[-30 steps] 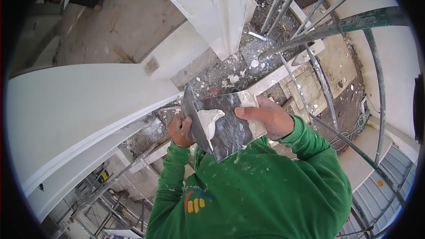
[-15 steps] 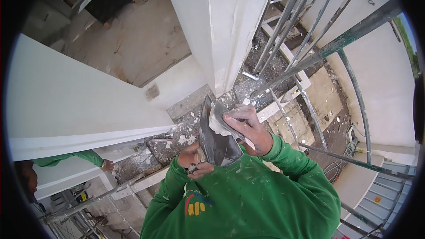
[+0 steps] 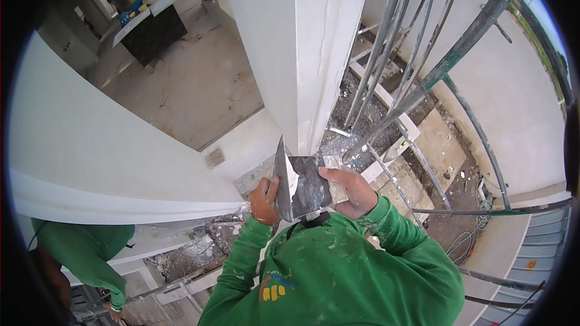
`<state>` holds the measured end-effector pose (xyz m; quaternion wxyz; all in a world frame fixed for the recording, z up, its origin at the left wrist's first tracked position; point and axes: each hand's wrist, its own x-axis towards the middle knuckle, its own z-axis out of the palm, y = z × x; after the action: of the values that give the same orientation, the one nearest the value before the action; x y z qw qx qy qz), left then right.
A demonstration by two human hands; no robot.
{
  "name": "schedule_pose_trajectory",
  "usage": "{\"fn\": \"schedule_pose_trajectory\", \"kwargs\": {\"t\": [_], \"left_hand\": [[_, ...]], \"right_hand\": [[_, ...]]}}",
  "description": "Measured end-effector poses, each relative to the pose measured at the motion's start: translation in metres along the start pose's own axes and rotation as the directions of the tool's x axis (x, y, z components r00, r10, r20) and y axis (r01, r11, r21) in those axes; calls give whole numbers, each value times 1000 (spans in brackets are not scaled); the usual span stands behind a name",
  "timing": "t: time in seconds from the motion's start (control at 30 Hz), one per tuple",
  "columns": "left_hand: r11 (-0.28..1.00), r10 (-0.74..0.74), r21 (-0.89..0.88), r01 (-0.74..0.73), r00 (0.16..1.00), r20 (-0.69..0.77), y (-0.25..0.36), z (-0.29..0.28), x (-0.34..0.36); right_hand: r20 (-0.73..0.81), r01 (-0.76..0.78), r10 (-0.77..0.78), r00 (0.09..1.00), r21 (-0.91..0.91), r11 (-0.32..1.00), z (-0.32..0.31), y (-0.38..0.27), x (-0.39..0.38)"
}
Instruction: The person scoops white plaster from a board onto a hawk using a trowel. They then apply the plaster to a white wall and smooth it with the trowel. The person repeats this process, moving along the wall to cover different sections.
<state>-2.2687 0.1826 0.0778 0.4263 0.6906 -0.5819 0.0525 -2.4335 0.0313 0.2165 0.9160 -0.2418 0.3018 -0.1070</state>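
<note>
left hand (image 3: 263,202): gripping grey trowel (image 3: 283,188), blade rightward | right hand (image 3: 352,191): gripping dark plate (image 3: 310,184), extending leftward

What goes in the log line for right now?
left hand: holds trowel | right hand: holds plate | white paste: between trowel and plate | co-worker: lower left

We look past a white pillar (image 3: 266,42) to a dusty floor (image 3: 205,84), a dark, white-topped table (image 3: 154,39) and metal scaffolding (image 3: 447,60) over debris-strewn ground (image 3: 332,145).

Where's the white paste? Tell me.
Head view, near centre: white paste sits between the blade in the left hand and the dark plate in the right hand.
</note>
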Motion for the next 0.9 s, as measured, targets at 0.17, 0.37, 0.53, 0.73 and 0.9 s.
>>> {"fn": "schedule_pose_trajectory", "kwargs": {"t": [0.17,0.37,0.53,0.73,0.9], "left_hand": [[975,-200,-63,212,967,157,-24,7,-59],[747,-641,-87,659,749,165,-11,-1,-108],[704,-684,-164,691,722,100,-8,-10,-143],[667,-739,98,739,672,-41,-22,-30,-203],[485,-864,-267,833,504,3,-31,-41,-211]], "right_hand": [[97,356,-342,935,-224,907,-21,-35,22],[-8,730,-851,526,-509,456,-47,-65,141],[165,510,-986,33,-851,-126,-3,-66,188],[159,447,-986,-59,-879,-168,16,-57,226],[112,390,-992,-63,-912,-128,45,-35,237]]}}
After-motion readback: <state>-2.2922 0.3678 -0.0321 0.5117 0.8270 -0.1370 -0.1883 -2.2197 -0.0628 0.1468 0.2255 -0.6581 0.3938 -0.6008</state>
